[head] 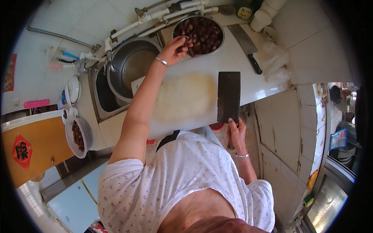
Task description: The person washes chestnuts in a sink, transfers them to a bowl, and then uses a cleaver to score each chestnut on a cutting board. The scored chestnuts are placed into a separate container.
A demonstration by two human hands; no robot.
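My left hand (177,51) is over the near-left rim of a round metal bowl (223,38). Its fingers are curled around what looks like a brown chestnut, partly hidden by the fingers. Glossy dark-brown chestnuts (204,33) fill the bowl. In my right hand (237,132) is the handle of a dark-bladed cleaver (229,96). Its broad blade lies flat-looking over the right end of a white plastic cutting board (186,99), which has a yellowish worn middle. I cannot tell whether the blade touches the board.
A second cleaver (244,39) with a black handle lies right of the bowl. Left is a metal sink (100,107) with a large basin (116,84) under the tap (110,65). A white plastic basket (87,135) of brown pieces stands at the counter's left. Crumpled plastic bags (276,64) lie right.
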